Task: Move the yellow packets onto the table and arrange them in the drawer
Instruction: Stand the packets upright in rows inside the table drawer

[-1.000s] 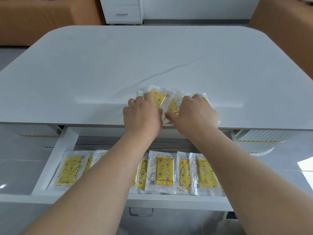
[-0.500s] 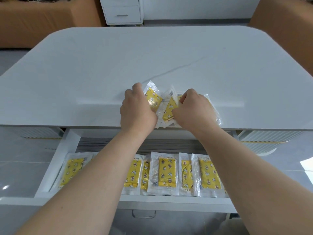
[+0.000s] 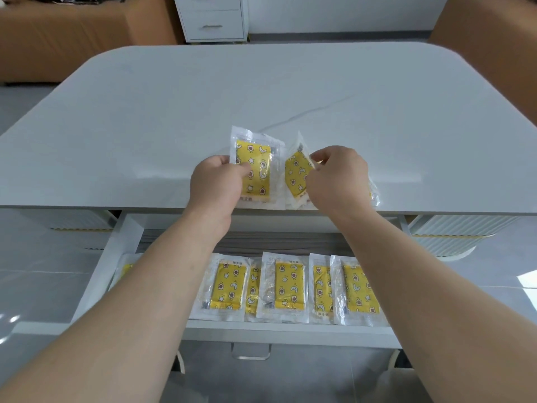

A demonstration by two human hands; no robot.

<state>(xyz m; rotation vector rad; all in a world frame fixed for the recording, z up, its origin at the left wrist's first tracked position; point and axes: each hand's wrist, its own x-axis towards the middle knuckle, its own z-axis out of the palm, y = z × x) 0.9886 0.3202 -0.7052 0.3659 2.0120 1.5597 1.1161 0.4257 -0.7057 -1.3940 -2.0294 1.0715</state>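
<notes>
My left hand (image 3: 216, 181) grips a yellow packet (image 3: 255, 167) in clear wrap, tilted up above the white table's (image 3: 145, 126) front edge. Beside it, my right hand (image 3: 337, 178) pinches a second yellow packet (image 3: 297, 173) by its top edge. Another packet's clear wrap (image 3: 373, 193) shows under my right hand on the table. Below the table edge, the open white drawer (image 3: 290, 330) holds a row of several yellow packets (image 3: 289, 287) standing side by side; my forearms hide part of the row.
A metal handle (image 3: 251, 354) hangs on the drawer front. A white cabinet (image 3: 213, 18) stands beyond the table. Brown sofas (image 3: 72, 33) flank the far corners. White ribbed table bases (image 3: 453, 234) sit under each side.
Both hands have lifted from pressing the pile on the table. Each now holds its own packet, raised and pulled apart from the other.
</notes>
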